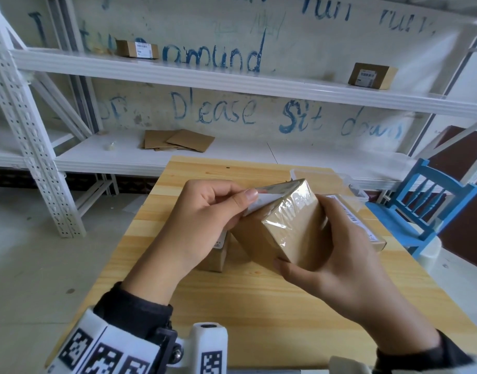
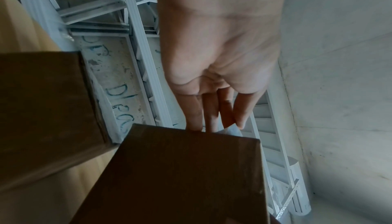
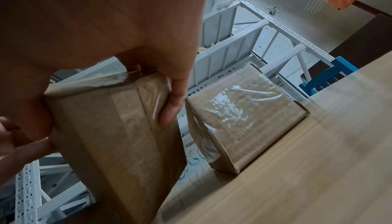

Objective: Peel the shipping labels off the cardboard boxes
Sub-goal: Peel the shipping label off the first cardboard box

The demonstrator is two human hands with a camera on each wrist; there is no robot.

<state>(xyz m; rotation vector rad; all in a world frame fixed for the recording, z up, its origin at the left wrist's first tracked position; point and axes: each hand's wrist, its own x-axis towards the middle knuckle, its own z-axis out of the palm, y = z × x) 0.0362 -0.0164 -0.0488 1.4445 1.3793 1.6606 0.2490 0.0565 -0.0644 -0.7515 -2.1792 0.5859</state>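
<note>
While the right hand (image 1: 337,261) wraps its fingers round a taped cardboard box (image 1: 291,225) tilted above the wooden table (image 1: 259,306), the left hand (image 1: 202,220) pinches the white shipping label (image 1: 254,205), its edge lifted off the box's left face. Two more boxes lie beneath, left (image 1: 215,255) and right (image 1: 366,230). Far shelf: two labelled boxes.

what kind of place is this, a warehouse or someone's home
Probably a small storeroom or parcel-handling room, not a home: white slotted metal shelving lines a painted wall, labelled cardboard boxes sit on it, flattened cardboard lies on a lower shelf, and more boxes rest on a wooden table.
</note>
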